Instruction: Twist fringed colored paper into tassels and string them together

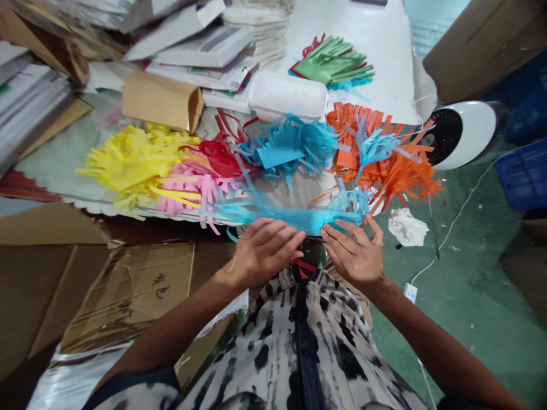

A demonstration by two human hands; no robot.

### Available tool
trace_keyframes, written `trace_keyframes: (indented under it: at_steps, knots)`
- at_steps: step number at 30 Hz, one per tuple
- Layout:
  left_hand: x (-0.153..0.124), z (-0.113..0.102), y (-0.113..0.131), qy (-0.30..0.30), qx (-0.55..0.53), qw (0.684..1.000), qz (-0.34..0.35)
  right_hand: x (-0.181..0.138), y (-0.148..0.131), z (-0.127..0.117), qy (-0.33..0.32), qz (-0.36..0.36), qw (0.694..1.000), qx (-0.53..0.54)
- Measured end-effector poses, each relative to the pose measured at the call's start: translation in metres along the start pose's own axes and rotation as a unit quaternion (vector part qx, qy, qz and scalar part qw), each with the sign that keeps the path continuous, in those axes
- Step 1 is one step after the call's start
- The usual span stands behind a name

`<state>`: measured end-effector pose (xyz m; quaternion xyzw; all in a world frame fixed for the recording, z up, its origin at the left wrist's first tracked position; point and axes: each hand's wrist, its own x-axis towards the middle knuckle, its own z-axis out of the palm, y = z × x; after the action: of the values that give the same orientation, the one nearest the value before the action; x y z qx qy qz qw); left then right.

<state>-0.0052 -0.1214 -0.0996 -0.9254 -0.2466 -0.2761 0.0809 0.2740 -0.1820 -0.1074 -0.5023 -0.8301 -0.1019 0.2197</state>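
Head view: left hand [267, 250], right hand [356, 253], fingers extended, touching blue fringe [314, 219]. Sliding sideways could tangle it with pink fringe [182, 187].

Blurred nearest blue paper [294, 217], dark object [371, 1] cropped by top edge

In front of you a white tub [288, 95], a brown card sleeve [156, 102] to its left, cardboard [141, 279] with black writing on your lower left, crumpled white paper [408, 228] to your right, a blue crate [523, 175] farther right
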Motion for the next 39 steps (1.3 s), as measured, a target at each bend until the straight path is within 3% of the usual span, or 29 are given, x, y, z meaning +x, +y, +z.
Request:
trace_keyframes:
  at_steps: [3, 6, 10, 16, 20, 26, 34, 39]
  knots:
    - [0.002, 0.023, 0.019, -0.051, -0.032, 0.998, -0.016, 0.0, -0.002, -0.003, -0.039, 0.027, 0.999, 0.002]
    - [-0.003, 0.032, 0.014, -0.056, -0.079, 0.994, -0.051, 0.004, -0.002, 0.001, -0.056, 0.037, 0.998, 0.007]
    - [-0.004, 0.023, -0.001, -0.052, -0.093, 0.991, -0.08, 0.013, 0.007, 0.005, -0.067, 0.039, 0.996, 0.048]
    - [0.017, 0.01, -0.01, -0.07, -0.174, 0.964, -0.19, 0.03, 0.012, 0.001, -0.091, 0.061, 0.989, 0.101]
    - [0.022, 0.008, -0.014, -0.104, -0.149, 0.966, -0.187, 0.037, 0.009, 0.001, -0.077, 0.099, 0.986, 0.108]
    - [0.018, 0.006, -0.023, -0.097, -0.153, 0.963, -0.199, 0.039, 0.012, -0.003, -0.062, 0.147, 0.979, 0.125]
    - [0.023, 0.005, -0.034, -0.127, -0.174, 0.941, -0.259, 0.047, 0.009, -0.001, -0.111, 0.186, 0.97, 0.109]
    - [0.024, 0.007, -0.037, -0.14, -0.117, 0.944, -0.273, 0.05, 0.006, 0.001, -0.134, 0.187, 0.971, 0.06]
